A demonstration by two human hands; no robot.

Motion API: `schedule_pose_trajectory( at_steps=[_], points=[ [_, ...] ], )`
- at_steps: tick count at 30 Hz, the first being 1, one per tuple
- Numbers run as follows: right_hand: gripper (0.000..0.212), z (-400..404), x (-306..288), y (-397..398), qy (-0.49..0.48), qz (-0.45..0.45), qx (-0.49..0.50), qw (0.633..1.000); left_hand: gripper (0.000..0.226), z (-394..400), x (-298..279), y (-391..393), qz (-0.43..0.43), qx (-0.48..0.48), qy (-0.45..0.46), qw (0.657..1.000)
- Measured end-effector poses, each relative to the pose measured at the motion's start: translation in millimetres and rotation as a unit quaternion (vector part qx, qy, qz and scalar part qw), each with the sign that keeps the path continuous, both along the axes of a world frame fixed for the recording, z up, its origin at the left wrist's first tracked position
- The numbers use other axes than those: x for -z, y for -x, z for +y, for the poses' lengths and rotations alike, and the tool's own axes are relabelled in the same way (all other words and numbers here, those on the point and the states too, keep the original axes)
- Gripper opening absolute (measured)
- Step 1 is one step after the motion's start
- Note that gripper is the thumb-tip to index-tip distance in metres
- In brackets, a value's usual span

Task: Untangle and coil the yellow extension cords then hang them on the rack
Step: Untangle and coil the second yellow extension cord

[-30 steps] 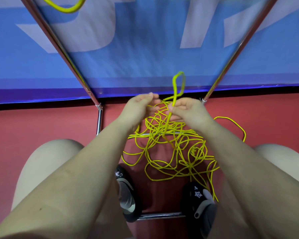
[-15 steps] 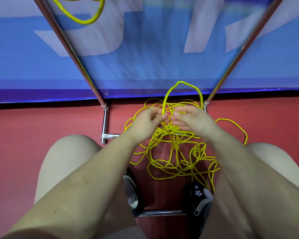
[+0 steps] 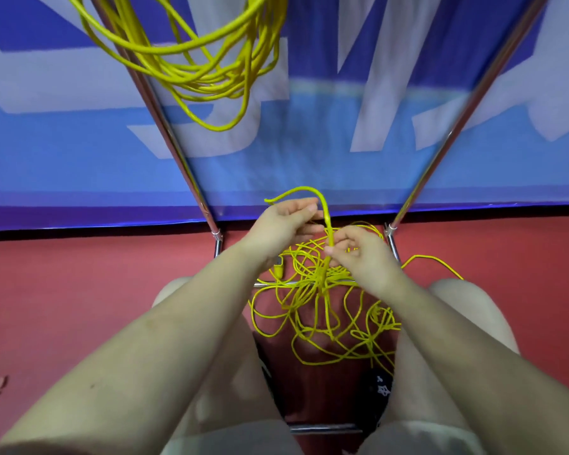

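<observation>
Two hands work above a tangled yellow cord (image 3: 322,310) that lies heaped on the red floor (image 3: 79,307) between the person's knees. The right hand (image 3: 358,254) pinches a raised strand (image 3: 328,224) between thumb and fingertips, holding it upright out of the heap. The left hand (image 3: 286,221) curls around the same strand higher up, where it arches over and ends in a free tip at the left. A plug (image 3: 279,269) of the cord shows just below the left wrist. Loose loops spread outward from a bunched knot under the hands, one loop reaching right across the floor. A coiled yellow cord (image 3: 204,70) hangs at the top of the chrome rack (image 3: 174,142), whose two slanted poles frame a blue banner (image 3: 309,133). Dark shoes (image 3: 380,389) sit beside the rack's lower bar.
</observation>
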State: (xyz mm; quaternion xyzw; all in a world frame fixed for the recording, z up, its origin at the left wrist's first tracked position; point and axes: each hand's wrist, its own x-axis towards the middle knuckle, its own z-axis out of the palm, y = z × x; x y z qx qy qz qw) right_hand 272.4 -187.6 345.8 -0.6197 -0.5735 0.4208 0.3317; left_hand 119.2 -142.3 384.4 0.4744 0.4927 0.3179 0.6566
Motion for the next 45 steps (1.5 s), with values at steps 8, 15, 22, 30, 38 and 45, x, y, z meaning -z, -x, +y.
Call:
schedule_pose_trajectory(
  at_steps=[8, 15, 22, 30, 38, 45],
  points=[
    [0.009, -14, -55, 14, 0.061, 0.28, 0.126, 0.95, 0.029, -56, -4, 15, 0.104, 0.065, -0.09, 0.988],
    [0.013, -11, -87, 22, 0.058, 0.339, 0.129, 0.93, 0.012, -59, -15, 20, 0.185, 0.054, -0.17, 0.966],
    [0.019, -1, -97, 11, 0.109, 0.185, 0.031, 0.976, 0.02, -36, -32, 13, 0.112, 0.0, -0.126, 0.986],
    [0.029, 13, -66, 9, 0.067, -0.016, -0.028, 0.997, 0.015, 12, -52, -16, 0.053, 0.021, -0.096, 0.994],
    [0.017, 17, -46, 4, 0.014, -0.049, 0.046, 0.998, 0.012, 35, -62, -36, 0.026, 0.029, -0.079, 0.996],
    [0.008, 7, -50, 14, 0.055, 0.076, 0.051, 0.994, 0.031, 12, -43, -10, 0.028, 0.036, -0.05, 0.998]
  ],
)
